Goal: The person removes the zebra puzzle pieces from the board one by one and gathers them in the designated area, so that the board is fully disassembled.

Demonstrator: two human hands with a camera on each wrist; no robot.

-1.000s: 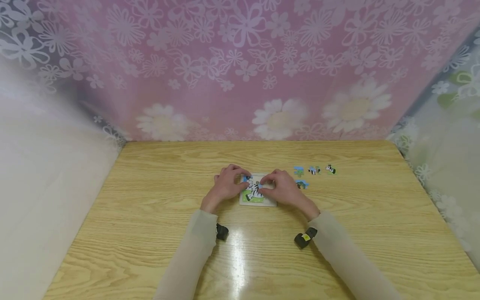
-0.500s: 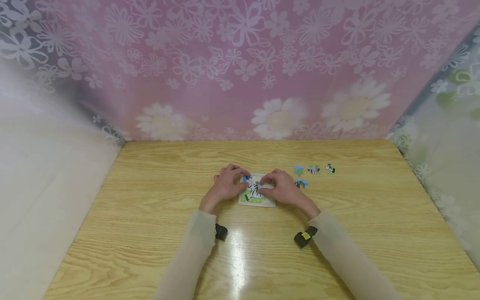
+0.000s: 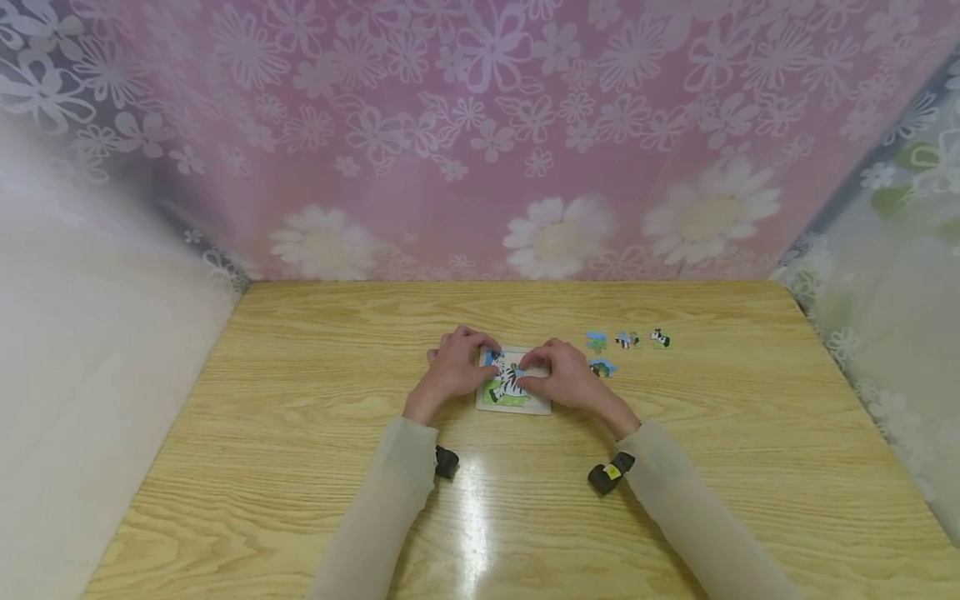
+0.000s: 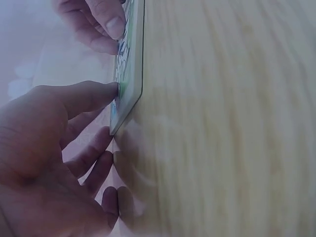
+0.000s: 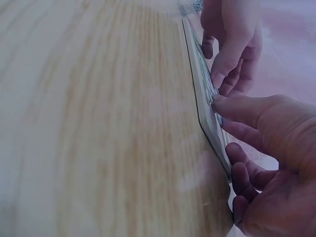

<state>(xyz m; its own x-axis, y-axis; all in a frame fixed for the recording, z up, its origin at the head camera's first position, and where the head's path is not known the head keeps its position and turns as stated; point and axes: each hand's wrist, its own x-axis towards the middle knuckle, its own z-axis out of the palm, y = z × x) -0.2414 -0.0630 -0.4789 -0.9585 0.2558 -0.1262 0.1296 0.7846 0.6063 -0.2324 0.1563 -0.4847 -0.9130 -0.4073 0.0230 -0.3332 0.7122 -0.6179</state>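
Observation:
A small jigsaw puzzle board (image 3: 538, 408) with a pale frame lies on the table, its zebra picture (image 3: 508, 385) partly filled in over green and blue. My left hand (image 3: 452, 367) holds the board's left side, thumb on the picture and fingers around the upper left corner. In the left wrist view, its lower fingertips (image 4: 109, 200) rest on the tabletop beside the board. From the right, my right hand (image 3: 567, 375) pinches a puzzle piece with a blue edge (image 3: 521, 374) between thumb and index finger, right at the zebra's back. The fingers largely hide this piece.
Loose puzzle pieces lie right of the board: a blue-green one (image 3: 596, 342), two with black-and-white parts (image 3: 627, 340), and a blue and dark green one (image 3: 602, 368) nearer the right hand. The wood-grain table (image 3: 315, 467) meets a pink flowered curtain (image 3: 420, 208) behind.
The board has shifted very slightly left and toward the person. Both hands keep almost the same position, and the loose pieces stay where they were.

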